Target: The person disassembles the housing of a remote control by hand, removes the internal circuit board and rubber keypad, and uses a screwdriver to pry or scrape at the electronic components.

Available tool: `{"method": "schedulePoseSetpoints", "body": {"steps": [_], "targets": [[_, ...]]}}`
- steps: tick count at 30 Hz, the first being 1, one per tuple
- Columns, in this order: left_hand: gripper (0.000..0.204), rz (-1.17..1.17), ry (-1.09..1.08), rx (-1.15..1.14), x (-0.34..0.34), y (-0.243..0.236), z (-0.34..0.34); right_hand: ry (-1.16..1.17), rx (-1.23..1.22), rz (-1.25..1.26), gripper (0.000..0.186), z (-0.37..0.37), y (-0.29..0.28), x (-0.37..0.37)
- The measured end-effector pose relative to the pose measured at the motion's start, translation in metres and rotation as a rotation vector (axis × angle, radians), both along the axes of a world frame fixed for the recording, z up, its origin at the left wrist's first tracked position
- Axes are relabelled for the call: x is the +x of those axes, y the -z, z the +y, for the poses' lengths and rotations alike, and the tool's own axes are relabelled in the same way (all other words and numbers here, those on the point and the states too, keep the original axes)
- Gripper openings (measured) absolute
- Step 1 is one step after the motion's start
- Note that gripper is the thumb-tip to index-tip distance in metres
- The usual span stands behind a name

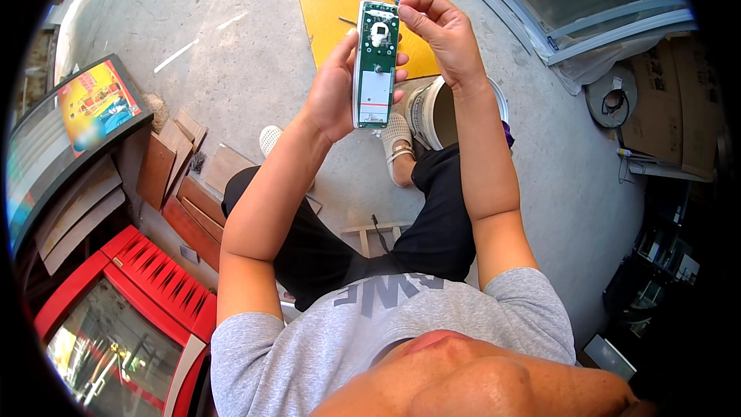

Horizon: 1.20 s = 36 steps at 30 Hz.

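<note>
On my cam, L hand [330, 94] grips green circuit board [377, 62], fingers curled behind; R hand [450, 37] pinches thumb-to-index at its top R corner, can't tell if holding anything; board's btwn hands.

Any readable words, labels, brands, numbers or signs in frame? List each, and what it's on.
Grey T-shirt: large dark letters across the chest; wording not copied here.
Green circuit board in the left hand: any print is too small to read.
Colourful printed panel at left: too blurred to read.
Cardboard at right: faint dark marks, too blurred to read.
</note>
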State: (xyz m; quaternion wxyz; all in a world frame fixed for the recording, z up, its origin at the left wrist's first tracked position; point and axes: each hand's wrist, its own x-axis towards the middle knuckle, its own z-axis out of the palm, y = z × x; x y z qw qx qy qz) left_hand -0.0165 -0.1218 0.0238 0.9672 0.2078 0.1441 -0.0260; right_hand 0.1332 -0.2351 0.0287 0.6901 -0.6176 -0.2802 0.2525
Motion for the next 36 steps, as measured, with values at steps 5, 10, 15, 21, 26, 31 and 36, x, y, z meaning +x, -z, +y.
{"method": "schedulePoseSetpoints", "body": {"steps": [5,10,15,21,26,31,36], "targets": [[0.055,-0.011,-0.014,-0.099,0.0,-0.003,0.009,0.099,-0.188,-0.142,0.022,0.005,0.006,0.001],[0.056,0.006,-0.156,-0.062,-0.005,-0.004,0.031,0.083,-0.791,-0.864,0.028,0.001,0.026,-0.007],[0.058,-0.107,-0.196,-0.101,-0.008,0.007,0.049,0.061,-0.9,-0.881,0.026,0.009,0.029,-0.009],[0.057,-0.013,-0.237,-0.067,-0.006,0.005,0.047,0.187,-0.614,-0.605,0.021,0.014,0.014,-0.005],[0.055,-0.06,-0.151,-0.167,-0.003,0.01,0.039,0.319,0.024,-0.416,0.018,0.014,-0.005,0.005],[0.054,-0.055,-0.101,-0.174,0.001,0.011,0.029,0.358,0.26,-0.485,0.024,0.014,-0.026,-0.009],[0.055,-0.002,-0.07,-0.16,0.006,0.008,0.017,0.329,0.265,-0.558,0.025,0.017,-0.027,-0.022]]}}
